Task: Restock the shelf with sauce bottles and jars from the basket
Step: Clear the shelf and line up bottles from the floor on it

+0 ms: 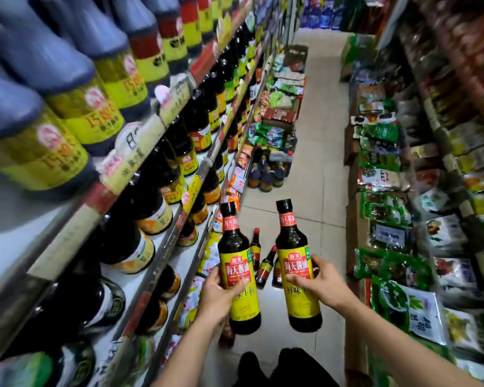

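Left hand [221, 293]: fingers curled round left soy sauce bottle [236, 255], upright | right hand [320, 284]: fingers wrapped round right soy sauce bottle [296, 255], upright | shelf [162, 248]: left of fingers | risk: one-handed label grip may slip, dropping bottle onto small bottles [263, 268] beyond fingertips.

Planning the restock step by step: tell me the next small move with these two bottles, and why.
Probably swing the left bottle, gripped upright by the left hand, onto the shelf beside it. The right hand holds the right bottle, both out over the aisle, and that shelf shows bare space among similar dark bottles.
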The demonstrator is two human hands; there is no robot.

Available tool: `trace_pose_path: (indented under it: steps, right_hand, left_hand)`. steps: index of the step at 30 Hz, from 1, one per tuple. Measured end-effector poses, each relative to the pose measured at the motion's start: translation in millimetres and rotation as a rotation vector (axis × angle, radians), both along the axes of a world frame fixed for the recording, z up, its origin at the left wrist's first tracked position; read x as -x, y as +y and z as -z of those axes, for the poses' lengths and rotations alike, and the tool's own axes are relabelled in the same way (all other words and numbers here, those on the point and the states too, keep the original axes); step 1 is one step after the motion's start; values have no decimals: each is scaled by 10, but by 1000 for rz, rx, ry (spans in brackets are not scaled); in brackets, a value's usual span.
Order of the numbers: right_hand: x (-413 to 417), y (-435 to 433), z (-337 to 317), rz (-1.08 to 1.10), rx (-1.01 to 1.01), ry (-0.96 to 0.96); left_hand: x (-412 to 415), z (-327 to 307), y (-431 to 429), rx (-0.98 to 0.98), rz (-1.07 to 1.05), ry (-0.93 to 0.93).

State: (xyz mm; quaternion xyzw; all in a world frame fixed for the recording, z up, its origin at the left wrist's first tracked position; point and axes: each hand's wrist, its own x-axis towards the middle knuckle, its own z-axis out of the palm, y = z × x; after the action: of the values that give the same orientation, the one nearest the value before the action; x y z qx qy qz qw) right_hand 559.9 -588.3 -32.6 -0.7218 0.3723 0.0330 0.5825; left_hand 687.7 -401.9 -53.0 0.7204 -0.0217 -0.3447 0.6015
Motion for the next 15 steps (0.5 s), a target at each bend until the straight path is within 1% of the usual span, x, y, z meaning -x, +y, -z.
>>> trace_pose_path:
  steps: [5, 7, 15]
  right_hand:
    - [-165, -89, -314, -120, 1, -116]
    - [-262, -153, -409, -187, 8, -162]
    - [-604, -314, -711, -448, -52, -345]
  left_hand:
    - [54, -317, 97, 36, -37, -75]
    - [75, -388, 109, 16, -72, -103]
    - [429, -723, 80, 23, -394, -202]
